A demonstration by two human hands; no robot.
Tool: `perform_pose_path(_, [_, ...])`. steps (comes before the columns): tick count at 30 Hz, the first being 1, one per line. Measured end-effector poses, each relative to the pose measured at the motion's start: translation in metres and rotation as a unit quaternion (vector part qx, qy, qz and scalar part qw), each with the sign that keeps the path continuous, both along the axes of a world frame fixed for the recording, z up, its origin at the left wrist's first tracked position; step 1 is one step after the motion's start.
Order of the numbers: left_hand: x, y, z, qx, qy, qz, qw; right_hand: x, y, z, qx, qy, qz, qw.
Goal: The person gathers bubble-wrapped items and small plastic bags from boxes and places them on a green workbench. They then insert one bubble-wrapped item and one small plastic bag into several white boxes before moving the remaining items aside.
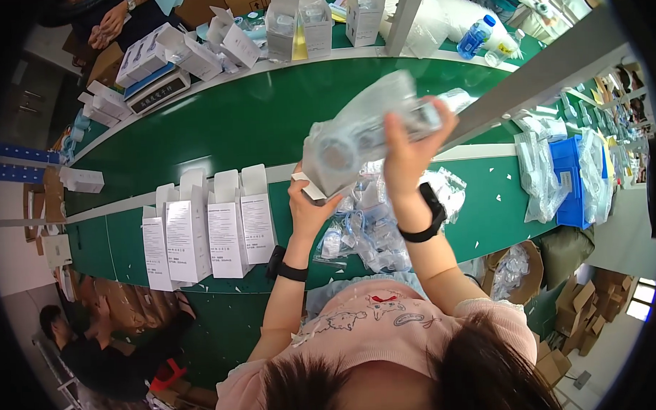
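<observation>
My left hand point(310, 211) is closed round the lower end of a small white box point(312, 185), which is tilted in front of me. Gripped in my right hand point(411, 153) is a clear plastic bag point(351, 135) with a whitish device inside, its exact kind blurred by motion. The bag's left end overlaps the box; whether it is inside the box cannot be told. Beneath my hands lies a pile of small clear bags point(369, 236) holding white and pale-blue parts. To the left, several white boxes point(226, 234) stand upright with their flaps raised.
A green conveyor belt point(231, 111) runs past the bench. Across it stand open white boxes point(282, 26), a blue-capped bottle point(476, 37) and a scale point(160, 90). A grey post point(533, 78) slants at the right, near a blue bin point(571, 182). Other people work nearby.
</observation>
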State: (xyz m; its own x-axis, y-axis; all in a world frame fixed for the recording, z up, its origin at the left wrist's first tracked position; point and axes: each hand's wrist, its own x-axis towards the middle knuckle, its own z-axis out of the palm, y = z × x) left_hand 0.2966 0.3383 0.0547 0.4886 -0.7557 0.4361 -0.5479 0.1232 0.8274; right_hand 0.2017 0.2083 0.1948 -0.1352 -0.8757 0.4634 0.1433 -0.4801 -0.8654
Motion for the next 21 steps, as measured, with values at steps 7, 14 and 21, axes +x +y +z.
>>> perform_pose_path(7, [0.017, 0.026, -0.009, 0.038, 0.172, 0.14, 0.974, 0.005, 0.024, -0.045, -0.192, 0.277, 0.365, 0.868])
perform_pose_path(14, [-0.002, 0.04, 0.009, 0.092, 0.012, 0.142, 0.986, 0.023, -0.077, -0.138, -0.049, 0.451, 0.132, 0.881])
perform_pose_path(21, [0.008, 0.057, -0.021, 0.044, 0.215, 0.071, 0.973, 0.019, -0.139, -0.199, -0.001, 0.697, -0.179, 0.695])
